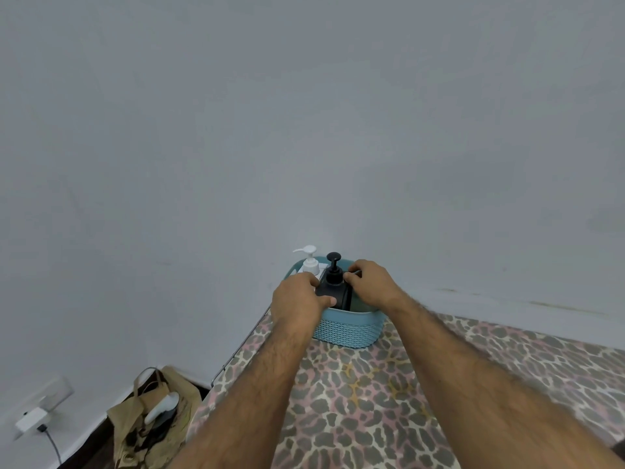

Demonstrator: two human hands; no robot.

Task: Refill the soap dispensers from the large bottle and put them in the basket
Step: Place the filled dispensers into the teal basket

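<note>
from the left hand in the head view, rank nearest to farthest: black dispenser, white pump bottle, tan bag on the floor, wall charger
1. black dispenser, in the blue basket, held by the left hand.
2. white pump bottle, just behind it at the basket's far left.
3. tan bag, on the floor, lower left.
4. wall charger, far left on the wall.

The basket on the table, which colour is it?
The basket is light blue with a woven texture; the head view shows it.
</note>
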